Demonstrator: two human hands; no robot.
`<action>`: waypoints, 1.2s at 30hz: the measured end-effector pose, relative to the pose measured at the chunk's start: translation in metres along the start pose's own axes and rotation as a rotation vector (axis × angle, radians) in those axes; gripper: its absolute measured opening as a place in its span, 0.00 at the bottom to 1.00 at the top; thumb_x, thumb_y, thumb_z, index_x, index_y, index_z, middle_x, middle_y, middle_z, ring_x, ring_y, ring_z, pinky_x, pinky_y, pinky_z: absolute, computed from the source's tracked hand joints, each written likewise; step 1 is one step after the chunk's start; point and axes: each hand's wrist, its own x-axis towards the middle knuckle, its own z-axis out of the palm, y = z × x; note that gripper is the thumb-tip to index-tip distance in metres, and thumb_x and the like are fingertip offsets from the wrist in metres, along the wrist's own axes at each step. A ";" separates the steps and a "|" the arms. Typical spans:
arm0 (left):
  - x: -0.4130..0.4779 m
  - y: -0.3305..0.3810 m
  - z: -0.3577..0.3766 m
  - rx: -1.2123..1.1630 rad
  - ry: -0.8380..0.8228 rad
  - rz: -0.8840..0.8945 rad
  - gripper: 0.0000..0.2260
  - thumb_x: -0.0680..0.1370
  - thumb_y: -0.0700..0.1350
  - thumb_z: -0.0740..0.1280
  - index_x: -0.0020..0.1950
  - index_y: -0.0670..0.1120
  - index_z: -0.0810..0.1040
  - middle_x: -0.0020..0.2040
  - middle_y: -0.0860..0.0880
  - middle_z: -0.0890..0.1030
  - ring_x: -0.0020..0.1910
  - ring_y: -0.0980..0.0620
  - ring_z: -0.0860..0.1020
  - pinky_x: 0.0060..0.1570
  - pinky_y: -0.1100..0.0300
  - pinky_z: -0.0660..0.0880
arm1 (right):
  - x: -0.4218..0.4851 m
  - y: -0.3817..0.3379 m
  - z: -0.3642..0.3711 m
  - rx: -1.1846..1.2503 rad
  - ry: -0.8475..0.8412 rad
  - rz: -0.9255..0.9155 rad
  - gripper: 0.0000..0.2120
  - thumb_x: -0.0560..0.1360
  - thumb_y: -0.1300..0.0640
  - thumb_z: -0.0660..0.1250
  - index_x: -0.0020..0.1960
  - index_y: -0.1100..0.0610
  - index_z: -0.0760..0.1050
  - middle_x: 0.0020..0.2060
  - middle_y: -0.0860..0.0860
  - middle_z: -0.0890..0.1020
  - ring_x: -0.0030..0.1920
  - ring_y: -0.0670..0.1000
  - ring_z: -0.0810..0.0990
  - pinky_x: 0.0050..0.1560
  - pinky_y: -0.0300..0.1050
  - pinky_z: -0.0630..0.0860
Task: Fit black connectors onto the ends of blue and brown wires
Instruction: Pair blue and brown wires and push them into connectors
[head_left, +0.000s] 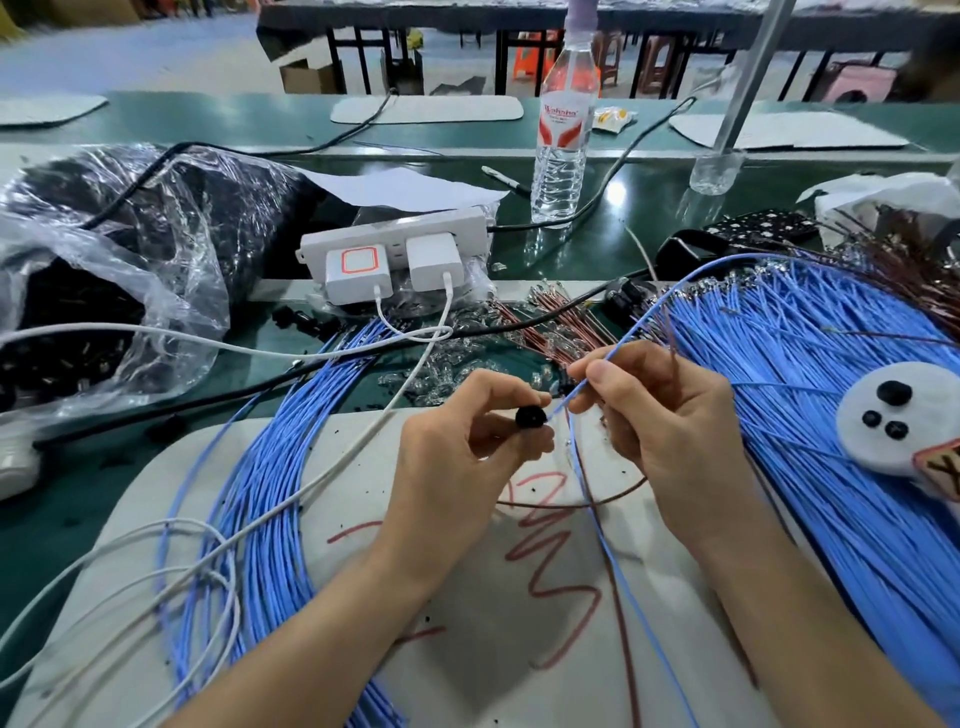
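Black connector (531, 417) pinched in left hand (457, 457), right hand (670, 421) pinching blue wire (562, 404), white cable (358, 440) across blue bundle (260, 478)

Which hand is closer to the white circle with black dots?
Right. The right hand, pinching a blue wire, is left of the white disc; the left hand, holding a black connector, is farther left.

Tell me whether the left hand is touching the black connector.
Touching. The head view shows the left hand pinching the black connector between thumb and fingers.
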 end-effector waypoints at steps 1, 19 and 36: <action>0.000 0.000 0.000 -0.014 0.001 0.001 0.12 0.71 0.32 0.73 0.46 0.47 0.77 0.44 0.52 0.85 0.37 0.53 0.84 0.40 0.63 0.79 | -0.001 -0.001 0.000 -0.012 0.004 -0.022 0.05 0.72 0.60 0.67 0.40 0.59 0.80 0.28 0.53 0.81 0.22 0.41 0.67 0.26 0.28 0.63; 0.001 -0.003 -0.001 0.083 0.051 -0.040 0.09 0.70 0.40 0.76 0.42 0.49 0.77 0.39 0.55 0.85 0.39 0.59 0.83 0.36 0.66 0.77 | -0.012 -0.002 0.011 -0.382 0.013 -0.300 0.06 0.72 0.50 0.66 0.43 0.51 0.79 0.36 0.45 0.84 0.30 0.70 0.77 0.27 0.61 0.75; -0.002 -0.003 0.001 0.262 0.066 0.106 0.08 0.70 0.40 0.76 0.45 0.47 0.79 0.41 0.54 0.84 0.41 0.58 0.82 0.46 0.62 0.79 | -0.006 0.007 0.008 -0.517 -0.091 -0.270 0.05 0.69 0.59 0.70 0.42 0.57 0.85 0.34 0.42 0.81 0.24 0.40 0.68 0.28 0.27 0.61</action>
